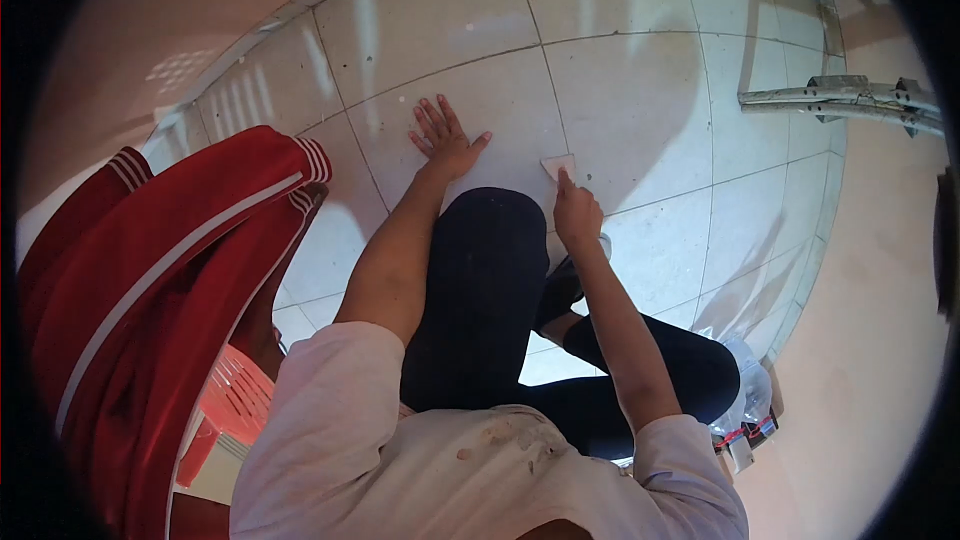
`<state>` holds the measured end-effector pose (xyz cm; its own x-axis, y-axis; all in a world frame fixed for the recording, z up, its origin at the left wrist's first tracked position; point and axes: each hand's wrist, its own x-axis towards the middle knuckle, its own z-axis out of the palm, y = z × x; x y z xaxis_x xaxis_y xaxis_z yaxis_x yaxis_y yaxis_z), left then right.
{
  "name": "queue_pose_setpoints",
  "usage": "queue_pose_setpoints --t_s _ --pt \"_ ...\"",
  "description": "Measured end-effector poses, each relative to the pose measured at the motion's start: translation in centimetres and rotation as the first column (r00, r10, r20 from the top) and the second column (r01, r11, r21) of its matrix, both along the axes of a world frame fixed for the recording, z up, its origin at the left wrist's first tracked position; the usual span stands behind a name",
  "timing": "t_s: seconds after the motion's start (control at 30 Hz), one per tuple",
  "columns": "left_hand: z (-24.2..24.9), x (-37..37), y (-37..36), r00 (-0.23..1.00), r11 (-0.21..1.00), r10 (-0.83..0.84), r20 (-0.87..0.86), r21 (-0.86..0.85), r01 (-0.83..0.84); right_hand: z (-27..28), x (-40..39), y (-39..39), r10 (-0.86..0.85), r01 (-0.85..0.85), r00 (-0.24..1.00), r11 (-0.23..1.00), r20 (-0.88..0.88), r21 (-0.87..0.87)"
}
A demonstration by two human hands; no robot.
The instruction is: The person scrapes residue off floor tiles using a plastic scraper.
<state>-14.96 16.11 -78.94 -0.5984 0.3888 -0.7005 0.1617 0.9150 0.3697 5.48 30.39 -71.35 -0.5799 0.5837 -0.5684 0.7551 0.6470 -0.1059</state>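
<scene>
The round lens leaves black corners, so the tiled floor (620, 80) is cut off all around. The right hand (577, 215) covers the near edge of a small pale scraper (558, 166), and its blade is too small to see well. A dark knee (487, 270) hides the floor under it. At 3 o'clock, a metal bar (840, 100) runs out of sight at the rim. At 8 o'clock, a red striped cloth (150, 300) hides most of a red plastic stool (235, 400) (only some slats show). At 4 o'clock, a clear bag (745, 395) is partly behind the leg, and what is inside is too blurry to tell.
</scene>
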Motion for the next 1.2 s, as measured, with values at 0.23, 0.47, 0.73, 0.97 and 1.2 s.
queue_pose_setpoints --t_s 0.23,0.47,0.73,0.97,1.2 --pt "-0.3 0.3 -0.3 1.0 1.0 0.009 -0.005 -0.019 -0.009 -1.2 -8.0 2.7 -0.024 0.031 0.988 0.999 -0.15 0.044" --pt "-0.3 -0.1 -0.2 1.0 1.0 0.001 -0.002 -0.015 -0.001 2.2 -2.0 0.6 -0.019 0.024 0.992 0.999 -0.128 0.044" --pt "0.2 -0.3 -0.2 0.998 1.0 0.015 0.067 -0.001 -0.015 -1.2 -3.9 -0.8 0.026 -0.027 0.996 1.0 -0.081 -0.003" --pt "0.4 -0.9 -0.4 0.996 1.0 0.005 0.09 0.003 -0.005 1.0 -9.7 0.8 0.007 -0.003 0.992 1.0 -0.125 0.031" --pt "0.5 0.2 -0.2 0.995 1.0 0.016 0.095 0.001 -0.016 1.7 -2.2 -2.1 -0.094 0.089 0.993 0.994 -0.066 -0.066"
